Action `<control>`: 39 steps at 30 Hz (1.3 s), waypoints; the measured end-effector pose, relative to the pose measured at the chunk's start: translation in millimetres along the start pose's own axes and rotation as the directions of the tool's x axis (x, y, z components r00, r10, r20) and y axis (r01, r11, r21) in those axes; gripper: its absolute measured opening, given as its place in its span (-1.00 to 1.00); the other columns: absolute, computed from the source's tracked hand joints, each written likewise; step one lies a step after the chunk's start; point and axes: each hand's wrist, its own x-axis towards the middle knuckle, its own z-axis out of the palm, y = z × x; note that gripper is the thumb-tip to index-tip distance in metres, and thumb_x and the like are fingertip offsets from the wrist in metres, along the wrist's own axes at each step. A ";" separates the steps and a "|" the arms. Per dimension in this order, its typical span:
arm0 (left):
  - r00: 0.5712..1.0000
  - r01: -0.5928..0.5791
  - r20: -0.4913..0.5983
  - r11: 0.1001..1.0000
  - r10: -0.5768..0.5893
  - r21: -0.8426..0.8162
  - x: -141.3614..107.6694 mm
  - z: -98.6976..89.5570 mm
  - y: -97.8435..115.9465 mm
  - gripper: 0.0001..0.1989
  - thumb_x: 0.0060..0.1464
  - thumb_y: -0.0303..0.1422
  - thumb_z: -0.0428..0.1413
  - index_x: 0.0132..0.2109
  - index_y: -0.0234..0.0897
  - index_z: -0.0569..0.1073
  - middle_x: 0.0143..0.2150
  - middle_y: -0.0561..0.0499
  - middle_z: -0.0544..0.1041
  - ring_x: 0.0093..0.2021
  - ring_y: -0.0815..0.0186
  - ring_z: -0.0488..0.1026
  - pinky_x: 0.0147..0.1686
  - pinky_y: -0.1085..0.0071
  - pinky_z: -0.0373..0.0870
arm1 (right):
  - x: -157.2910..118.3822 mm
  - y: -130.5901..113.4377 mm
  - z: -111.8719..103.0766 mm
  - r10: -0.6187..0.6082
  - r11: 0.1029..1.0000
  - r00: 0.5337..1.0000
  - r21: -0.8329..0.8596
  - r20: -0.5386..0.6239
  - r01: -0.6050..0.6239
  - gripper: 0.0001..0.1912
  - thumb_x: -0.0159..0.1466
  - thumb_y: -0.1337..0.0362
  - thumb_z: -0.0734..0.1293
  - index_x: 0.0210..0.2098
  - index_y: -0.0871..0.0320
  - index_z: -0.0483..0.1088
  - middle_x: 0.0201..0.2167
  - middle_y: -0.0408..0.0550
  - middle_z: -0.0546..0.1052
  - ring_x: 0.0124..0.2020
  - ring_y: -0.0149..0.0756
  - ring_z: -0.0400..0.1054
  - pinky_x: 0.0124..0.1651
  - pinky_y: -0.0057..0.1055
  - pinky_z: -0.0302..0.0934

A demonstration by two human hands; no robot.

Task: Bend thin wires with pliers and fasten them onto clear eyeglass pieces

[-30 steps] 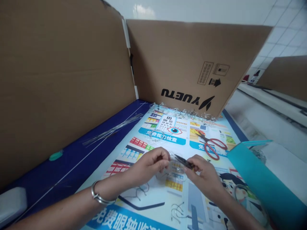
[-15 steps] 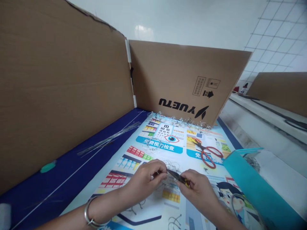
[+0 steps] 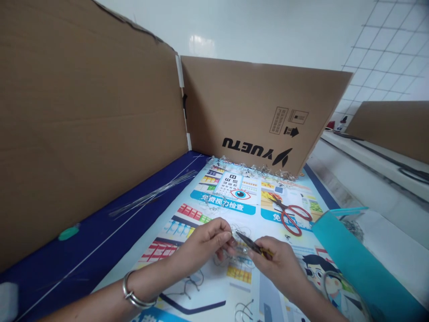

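Note:
My left hand point(image 3: 212, 239), with a silver bangle point(image 3: 132, 290) on its wrist, has its thumb and fingers pressed together; what they pinch is too small to make out. My right hand point(image 3: 276, 255) is closed around dark-jawed pliers point(image 3: 250, 242), whose tips point up and left, close to my left fingers but apart from them. Thin clear wire loops point(image 3: 241, 230) lie on the printed poster point(image 3: 201, 286) behind and under the hands. Beyond my right hand, red-handled scissors point(image 3: 291, 217) rest on the poster.
Cardboard panels point(image 3: 268, 98) stand at the left and back. Many small wire pieces point(image 3: 254, 171) line the back panel's foot. A bundle of thin wires point(image 3: 154, 194) lies on the blue surface at left. A teal box point(image 3: 362, 264) is at right.
The pliers' tips have come away from my left fingers, leaving a small gap. My left hand has shifted and turned slightly, with its lower fingers now showing beneath.

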 end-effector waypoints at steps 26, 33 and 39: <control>0.971 -0.069 -0.177 0.901 0.158 0.429 18.6 -30.7 -1.6 -0.83 0.12 -0.29 -0.03 -0.30 -0.29 0.37 -0.41 0.05 0.38 -0.40 0.38 0.33 -0.40 0.48 0.25 | 6.7 26.2 -2.8 -0.151 0.968 0.965 -0.231 -0.213 0.100 -0.84 0.20 0.20 0.22 -0.39 0.12 0.38 -0.49 -0.14 0.38 -0.43 -0.37 0.26 -0.38 -0.49 0.08; 0.986 -0.111 -0.026 0.773 0.162 0.625 22.1 -27.8 -10.7 -0.90 -0.01 -0.38 0.05 -0.33 -0.28 0.43 -0.32 0.02 0.40 -0.34 0.34 0.33 -0.38 0.46 0.24 | 9.4 41.9 0.1 -0.339 0.878 0.904 -0.434 -0.262 0.204 -0.84 0.19 0.23 0.23 -0.31 0.14 0.40 -0.40 -0.04 0.43 -0.32 -0.30 0.31 -0.25 -0.44 0.16; 0.990 -0.075 -0.044 0.774 0.131 0.629 23.9 -26.6 -13.5 -0.86 0.03 -0.39 0.02 -0.44 -0.30 0.40 -0.39 0.03 0.40 -0.35 0.34 0.34 -0.34 0.45 0.24 | 11.2 49.5 2.0 -0.383 0.866 0.879 -0.443 -0.286 0.233 -0.85 0.19 0.25 0.23 -0.29 0.16 0.39 -0.39 -0.04 0.43 -0.31 -0.30 0.30 -0.23 -0.41 0.17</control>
